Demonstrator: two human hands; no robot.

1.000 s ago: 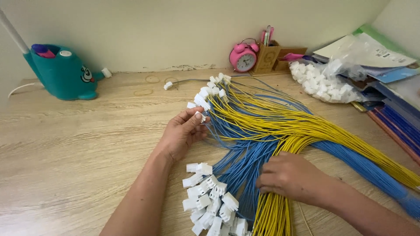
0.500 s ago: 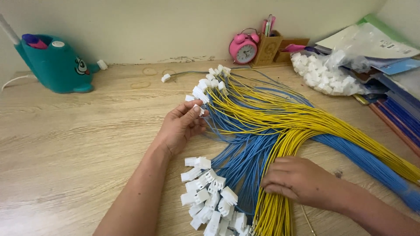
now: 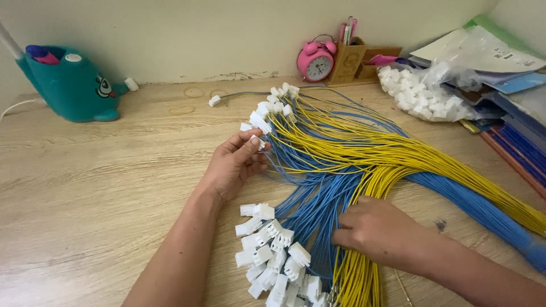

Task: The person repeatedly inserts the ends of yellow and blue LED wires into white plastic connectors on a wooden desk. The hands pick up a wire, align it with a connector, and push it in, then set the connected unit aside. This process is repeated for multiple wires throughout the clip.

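Blue and yellow insulated wires (image 3: 364, 165) are fanning across the pale wooden desk (image 3: 102, 193), each ending in a small white plastic connector. Left hand (image 3: 236, 165) is pinching one white connector (image 3: 257, 142) at the upper cluster, grip closed on it. Right hand (image 3: 378, 233) is pressing flat on the bundle, fingers together, holding nothing. Sorting step, seemingly; separating that lead calls for a steady pull.

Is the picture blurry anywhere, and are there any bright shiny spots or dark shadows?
Head view: mostly sharp, with soft, even light; the left hand and right hand cast only faint shadows on the table; the plastic bag of white connectors shows some glare; the blue wires go blurry near the right edge; the table's back edge bows a little, from the wide lens.
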